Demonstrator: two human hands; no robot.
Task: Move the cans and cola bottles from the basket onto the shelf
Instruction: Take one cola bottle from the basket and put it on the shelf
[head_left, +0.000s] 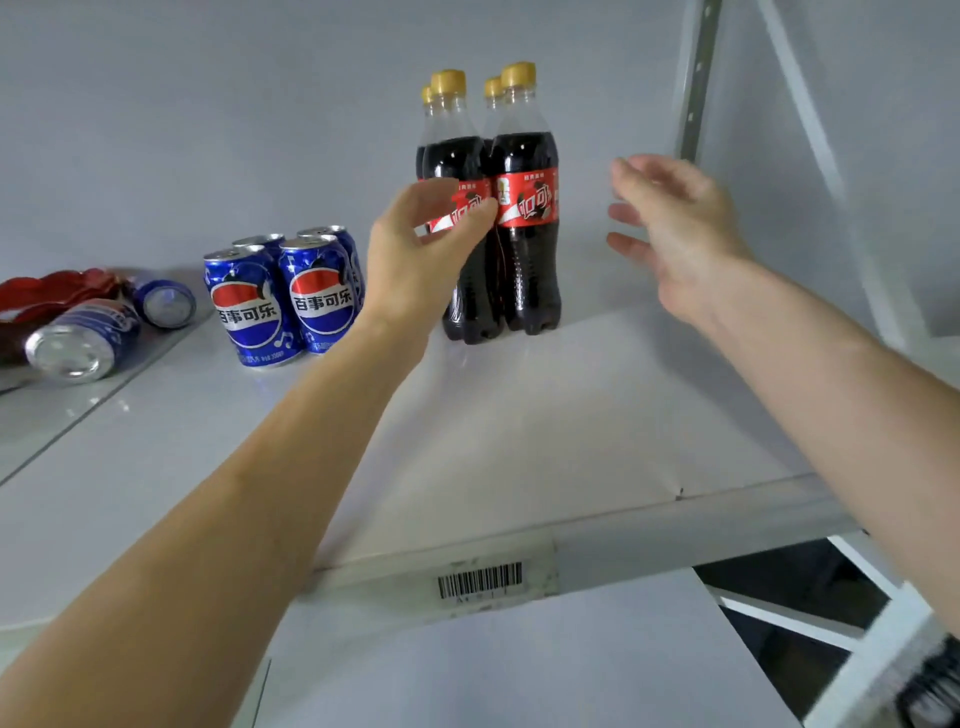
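Note:
Four cola bottles with yellow caps and red labels stand in a tight group on the white shelf (519, 415). My left hand (426, 244) reaches in from the lower left, and its curled thumb and fingers hold the front left cola bottle (460, 156) at the label. The front right cola bottle (527, 208) stands against it. My right hand (670, 223) hovers to the right of the bottles with fingers spread, touching nothing. Four blue cans (280, 296) stand upright to the left of the bottles. The basket is out of view.
Two more blue cans (83, 338) lie on their sides at the far left beside crumpled red packaging (57, 291). A metal upright (698, 78) rises behind my right hand. A barcode label (480, 579) sits on the shelf's front lip. The white back wall stands close behind the bottles.

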